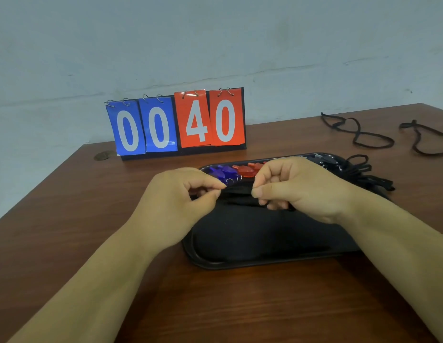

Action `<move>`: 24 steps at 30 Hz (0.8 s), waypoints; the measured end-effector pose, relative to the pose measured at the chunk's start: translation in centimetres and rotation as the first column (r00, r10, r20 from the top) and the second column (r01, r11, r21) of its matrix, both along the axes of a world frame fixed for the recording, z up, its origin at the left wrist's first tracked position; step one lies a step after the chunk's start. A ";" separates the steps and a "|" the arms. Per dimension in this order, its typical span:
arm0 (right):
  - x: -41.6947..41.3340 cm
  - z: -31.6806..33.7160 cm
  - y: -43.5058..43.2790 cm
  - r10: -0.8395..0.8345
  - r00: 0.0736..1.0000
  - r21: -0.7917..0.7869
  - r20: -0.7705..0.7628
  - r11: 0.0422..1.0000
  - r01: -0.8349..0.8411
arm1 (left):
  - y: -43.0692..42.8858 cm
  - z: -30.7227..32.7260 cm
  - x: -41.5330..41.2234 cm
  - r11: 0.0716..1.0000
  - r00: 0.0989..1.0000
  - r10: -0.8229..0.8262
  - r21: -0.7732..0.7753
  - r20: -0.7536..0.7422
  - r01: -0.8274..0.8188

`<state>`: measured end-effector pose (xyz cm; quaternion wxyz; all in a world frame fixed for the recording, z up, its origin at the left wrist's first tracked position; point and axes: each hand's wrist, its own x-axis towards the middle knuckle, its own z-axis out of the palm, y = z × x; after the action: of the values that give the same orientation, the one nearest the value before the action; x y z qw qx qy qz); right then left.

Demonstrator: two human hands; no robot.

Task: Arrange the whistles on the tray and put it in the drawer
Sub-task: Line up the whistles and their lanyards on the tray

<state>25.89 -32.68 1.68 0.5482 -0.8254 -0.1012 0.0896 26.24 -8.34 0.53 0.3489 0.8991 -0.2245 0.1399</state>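
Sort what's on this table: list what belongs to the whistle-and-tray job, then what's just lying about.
Job:
- tray
- blue whistles
- red whistles
- black whistles
- black cord pinched between left hand and right hand
- cord bundle at the tray's right end

Lying about:
- scoreboard reading 00 40
- two loose cords

Left hand (177, 194) and right hand (299, 189): both were bare, forearms unsleeved, without rings, watch or gloves.

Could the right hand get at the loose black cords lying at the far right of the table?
Probably yes. The loose black cords lie on open table beyond the tray, with nothing in between, though the right hand is pinching a black cord over the tray.
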 end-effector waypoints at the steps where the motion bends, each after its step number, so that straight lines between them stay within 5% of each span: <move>1: 0.0 0.1 -0.4 -0.007 1.000 -0.028 -0.002 1.000 0.007 | 0.3 0.0 0.2 0.999 0.999 0.020 0.026 0.026 -0.021; 7: 0.6 0.4 -2.9 -0.075 0.996 -0.128 0.050 0.988 0.081 | 2.1 -0.6 1.7 0.980 0.977 0.199 0.000 -0.072 -0.199; 14: 0.8 0.7 -5.6 -0.193 0.972 -0.214 0.131 0.952 0.218 | 2.9 -1.9 3.0 0.967 0.959 0.226 -0.083 -0.169 -0.243; 24: 1.8 -0.1 -9.6 -0.423 0.899 -0.061 0.113 0.900 0.431 | 3.4 -3.0 3.5 0.896 0.897 0.406 -0.120 -0.175 -0.428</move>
<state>27.64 -42.26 1.62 0.5137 -0.8531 0.0597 -0.0687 29.73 -4.95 -2.43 0.3950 0.9041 0.0115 0.1626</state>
